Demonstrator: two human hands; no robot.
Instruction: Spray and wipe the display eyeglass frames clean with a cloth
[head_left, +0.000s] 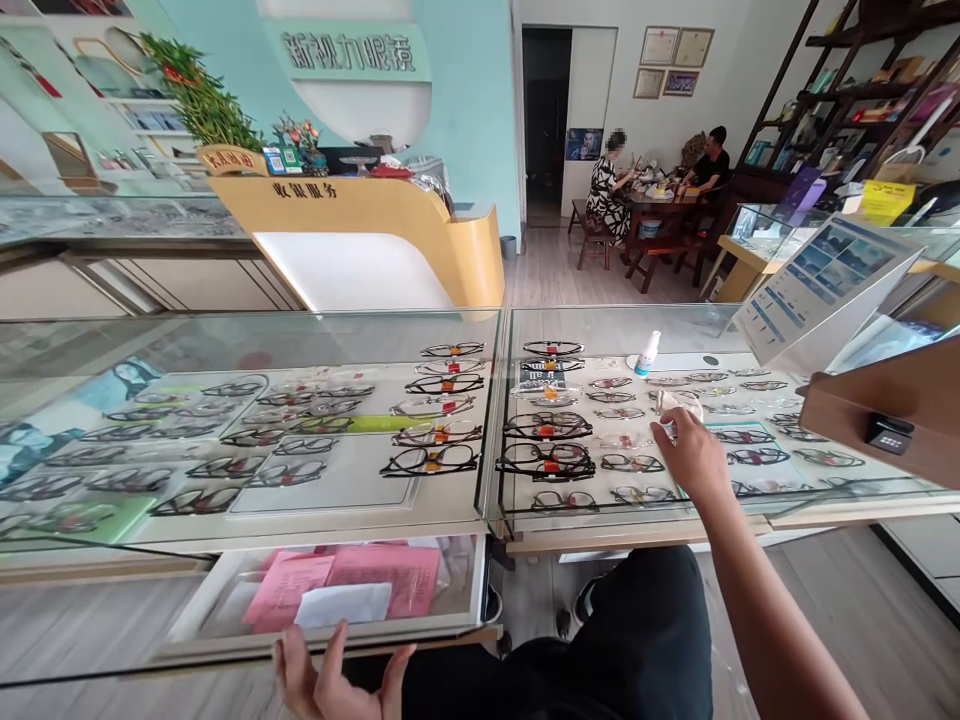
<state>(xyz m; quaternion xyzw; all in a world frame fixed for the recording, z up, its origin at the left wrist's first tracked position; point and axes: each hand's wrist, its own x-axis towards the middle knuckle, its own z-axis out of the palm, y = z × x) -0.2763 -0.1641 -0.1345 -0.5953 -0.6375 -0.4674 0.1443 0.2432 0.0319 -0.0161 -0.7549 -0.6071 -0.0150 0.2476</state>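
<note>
The right hand (694, 458), nearer than the left, touches a small off-white cloth (679, 400) just beyond its fingers, atop the glass desk (442, 505); whether they pinch it, I cannot tell. The left hand (330, 682), fingers apart, is beside an open white drawer (478, 585); its white paper slip (345, 604) lies crosswise.

A smooth, pale blue-green wall (474, 100) stands far left, behind a curved yellow and white counter (352, 265). Far right, four small framed papers (660, 46) hang on a plain white wall (720, 95). A dark wooden table (660, 208) stands on the grey plank floor (553, 268), left of tall dark wooden shelves (862, 94).
</note>
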